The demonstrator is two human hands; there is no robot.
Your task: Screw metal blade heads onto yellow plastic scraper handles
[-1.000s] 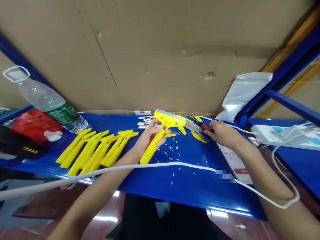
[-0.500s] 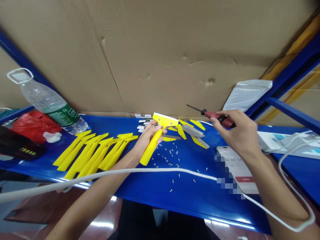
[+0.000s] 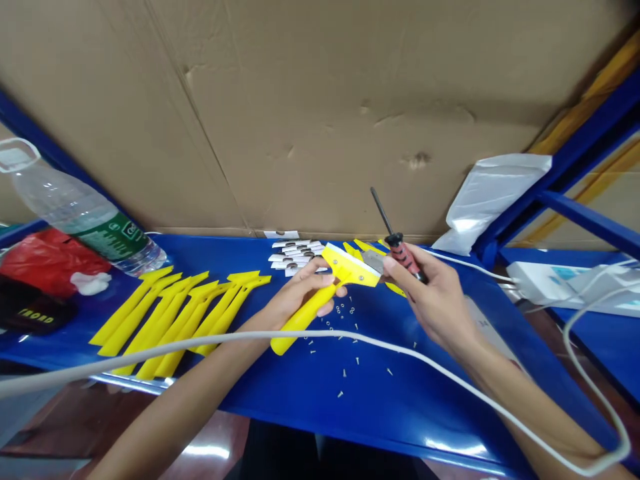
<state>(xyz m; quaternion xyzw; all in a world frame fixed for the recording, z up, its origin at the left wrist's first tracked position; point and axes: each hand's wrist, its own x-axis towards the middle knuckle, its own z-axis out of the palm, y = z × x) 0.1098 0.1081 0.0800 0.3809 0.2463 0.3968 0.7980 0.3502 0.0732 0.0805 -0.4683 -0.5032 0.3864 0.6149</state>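
Observation:
My left hand (image 3: 303,288) is closed around a yellow scraper (image 3: 305,315), its wide head tilted up to the right with two screws in it. A red and black screwdriver (image 3: 401,253) is gripped in my right hand (image 3: 434,287), its shaft pointing up and left. The right thumb is close to the right end of the scraper head. Behind that end, grey metal blades (image 3: 373,259) and yellow blade plates (image 3: 369,246) lie near the wall. Loose screws and nuts (image 3: 342,311) are scattered on the blue table (image 3: 300,400) below the scraper.
Several yellow scraper handles (image 3: 170,320) lie in a row at left. Behind them are a water bottle (image 3: 95,217) and a red bag (image 3: 45,260). White labelled pieces (image 3: 295,253) lie by the cardboard wall (image 3: 310,120). A white cable (image 3: 200,341) crosses the foreground; a phone (image 3: 493,327) is partly behind my right arm.
My right hand has moved left with the screwdriver, toward the scraper head, and the shaft points more steeply up. The scraper has turned slightly clockwise. The view has shifted a little.

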